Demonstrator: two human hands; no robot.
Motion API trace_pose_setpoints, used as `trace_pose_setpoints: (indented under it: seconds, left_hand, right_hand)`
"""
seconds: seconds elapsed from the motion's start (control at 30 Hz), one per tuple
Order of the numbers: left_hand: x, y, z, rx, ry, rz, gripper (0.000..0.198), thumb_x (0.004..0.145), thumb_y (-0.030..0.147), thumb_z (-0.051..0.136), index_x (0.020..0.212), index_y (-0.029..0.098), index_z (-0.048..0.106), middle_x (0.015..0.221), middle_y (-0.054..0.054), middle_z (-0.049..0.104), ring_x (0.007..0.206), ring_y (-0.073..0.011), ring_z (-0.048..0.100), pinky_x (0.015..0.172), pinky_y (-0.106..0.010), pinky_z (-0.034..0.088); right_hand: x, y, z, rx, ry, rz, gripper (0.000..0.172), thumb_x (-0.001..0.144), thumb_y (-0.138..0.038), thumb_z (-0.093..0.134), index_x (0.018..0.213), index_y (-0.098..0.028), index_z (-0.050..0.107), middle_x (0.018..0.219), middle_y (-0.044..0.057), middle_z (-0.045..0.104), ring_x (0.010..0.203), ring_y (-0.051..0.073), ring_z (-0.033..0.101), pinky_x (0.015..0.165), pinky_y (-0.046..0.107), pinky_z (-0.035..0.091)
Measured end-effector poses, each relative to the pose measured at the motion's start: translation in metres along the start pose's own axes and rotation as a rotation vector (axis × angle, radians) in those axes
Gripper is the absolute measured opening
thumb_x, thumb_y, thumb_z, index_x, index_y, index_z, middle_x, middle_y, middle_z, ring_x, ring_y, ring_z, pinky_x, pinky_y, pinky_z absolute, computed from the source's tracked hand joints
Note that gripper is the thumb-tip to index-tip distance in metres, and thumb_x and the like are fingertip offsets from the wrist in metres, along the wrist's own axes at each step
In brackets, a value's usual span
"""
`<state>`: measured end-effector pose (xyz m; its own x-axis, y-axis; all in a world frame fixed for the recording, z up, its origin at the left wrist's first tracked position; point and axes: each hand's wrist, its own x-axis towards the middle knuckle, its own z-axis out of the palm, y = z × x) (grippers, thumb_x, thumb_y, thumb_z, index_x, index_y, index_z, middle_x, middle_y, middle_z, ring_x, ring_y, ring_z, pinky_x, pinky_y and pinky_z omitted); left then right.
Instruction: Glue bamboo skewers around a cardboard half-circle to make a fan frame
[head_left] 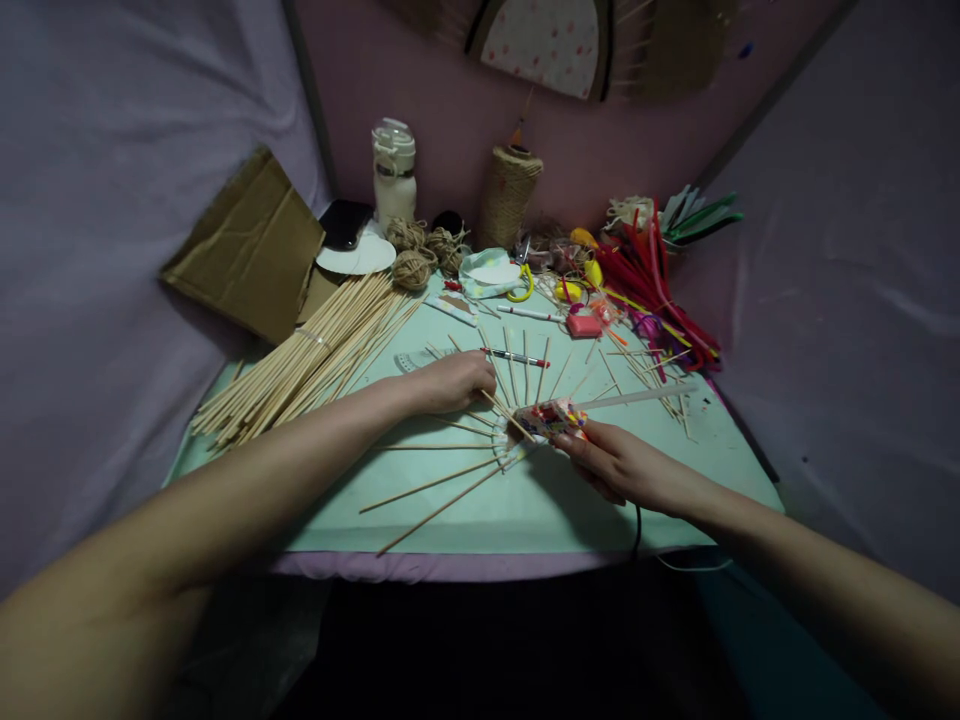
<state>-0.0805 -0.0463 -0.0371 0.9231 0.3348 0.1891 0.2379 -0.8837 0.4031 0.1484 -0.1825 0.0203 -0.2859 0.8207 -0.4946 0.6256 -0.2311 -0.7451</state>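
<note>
My left hand (457, 382) is closed, fingers pinched on a thin wooden stick (507, 415) that points toward the middle of a ring of sticks. My right hand (611, 462) is wrapped round a colourfully patterned hot glue gun (551, 416). A long translucent glue stick (637, 397) extends from its back, and a dark cord hangs below that hand. Under the glue gun lies a small round base (501, 452), partly hidden, with several wooden sticks (431, 486) fanning outward from it. A red-tipped pen (517, 357) lies across the far sticks.
To the left lie a large bundle of sticks (300, 350) and a cardboard piece (247, 250). Along the back stand a white bottle (394, 175), twine balls (412, 269) and a twine spool (510, 195). Yellow-handled scissors (523, 284), a red block (583, 326) and red pipe cleaners (649, 270) sit behind.
</note>
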Motion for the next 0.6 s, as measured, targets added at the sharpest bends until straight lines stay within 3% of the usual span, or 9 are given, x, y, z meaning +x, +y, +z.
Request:
trace_pose_setpoints:
  seconds: [0.6]
  left_hand:
    - [0.0021, -0.0026, 0.0057, 0.007, 0.003, 0.003, 0.020, 0.076, 0.003, 0.055, 0.075, 0.016, 0.069, 0.078, -0.005, 0.065, 0.079, -0.0168, 0.053, 0.075, -0.028, 0.040]
  right_hand:
    - [0.0018, -0.0032, -0.0009, -0.048, -0.019, 0.028, 0.048, 0.085, -0.067, 0.040, 0.078, -0.020, 0.044, 0.052, -0.005, 0.042, 0.041, 0.009, 0.037, 0.038, 0.023, 0.030]
